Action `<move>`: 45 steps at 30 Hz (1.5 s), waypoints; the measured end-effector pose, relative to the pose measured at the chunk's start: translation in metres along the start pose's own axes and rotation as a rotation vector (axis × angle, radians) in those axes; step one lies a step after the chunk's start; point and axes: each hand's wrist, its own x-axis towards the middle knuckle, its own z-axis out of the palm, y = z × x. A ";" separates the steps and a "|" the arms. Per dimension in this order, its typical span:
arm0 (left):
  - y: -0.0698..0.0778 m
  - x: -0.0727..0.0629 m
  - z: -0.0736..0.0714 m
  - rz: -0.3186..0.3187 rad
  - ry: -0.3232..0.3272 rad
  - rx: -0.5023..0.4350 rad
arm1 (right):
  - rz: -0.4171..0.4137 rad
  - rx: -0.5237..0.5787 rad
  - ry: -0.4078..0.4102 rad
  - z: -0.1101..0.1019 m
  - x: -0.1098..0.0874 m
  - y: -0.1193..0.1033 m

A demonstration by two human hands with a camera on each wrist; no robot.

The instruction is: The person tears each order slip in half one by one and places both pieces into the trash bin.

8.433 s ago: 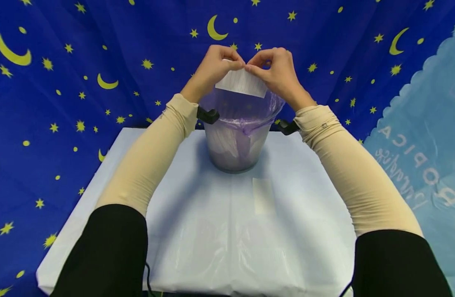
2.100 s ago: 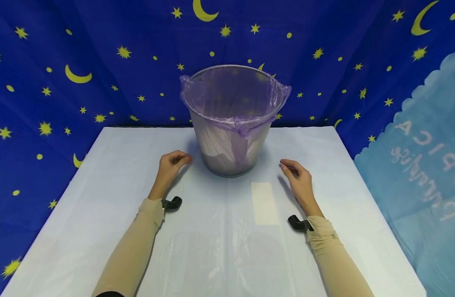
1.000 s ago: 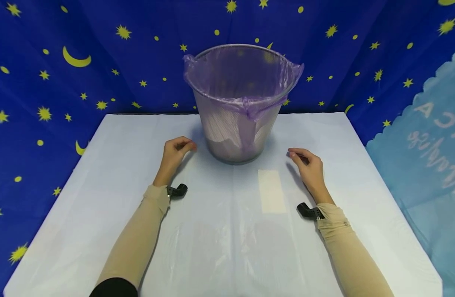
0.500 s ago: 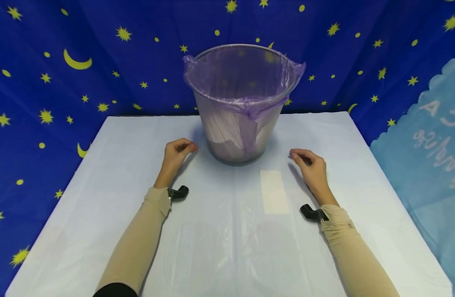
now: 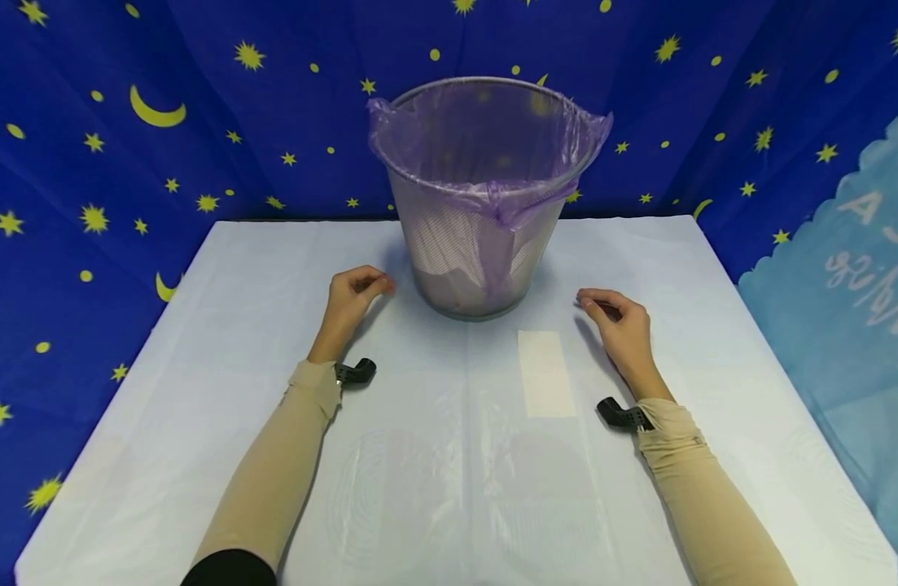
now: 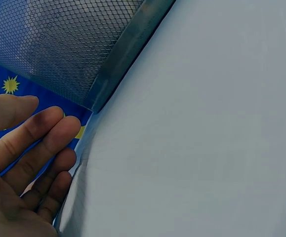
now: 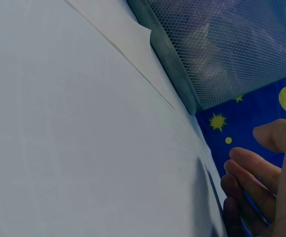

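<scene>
A mesh wastebasket (image 5: 449,236) stands upright near the back of the table. It is lined with a translucent purple bin bag (image 5: 510,203), folded over the rim and knotted at the front. My left hand (image 5: 349,305) rests on the table left of the basket, fingers loosely curled, holding nothing. Right of the basket lies my right hand (image 5: 624,330), also loosely curled and with nothing in it. Both wrist views show thumb and fingers apart. Between the hands, nearer the right one, a cream rectangular piece of paper (image 5: 547,374) lies flat.
A white covering lies over the table (image 5: 419,488). Behind it hangs a blue cloth (image 5: 273,106) with yellow moons and stars; a light blue cloth (image 5: 844,301) with lettering hangs at right. Each wrist carries a small black camera (image 5: 357,372).
Both hands were pinching a white sheet above the basket; that sheet is no longer held, and the hands rest on the table. In the latest moments only the head view has shifted slightly.
</scene>
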 end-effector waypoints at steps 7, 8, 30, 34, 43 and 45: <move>0.002 0.000 -0.001 -0.007 0.008 0.014 | -0.017 0.001 -0.003 0.000 0.004 -0.001; 0.002 0.001 -0.002 -0.008 0.006 0.018 | -0.018 -0.001 -0.003 0.000 0.004 -0.002; -0.034 0.010 -0.003 0.022 0.031 0.029 | -0.007 -0.017 -0.033 0.002 0.004 0.012; -0.033 0.011 -0.002 0.022 0.023 0.035 | -0.010 -0.024 -0.025 0.004 0.008 0.031; -0.035 0.010 -0.001 0.040 0.015 0.035 | -0.012 -0.075 -0.045 0.002 0.009 0.044; -0.035 0.011 -0.001 0.044 0.014 0.033 | -0.013 -0.087 -0.047 0.003 0.009 0.044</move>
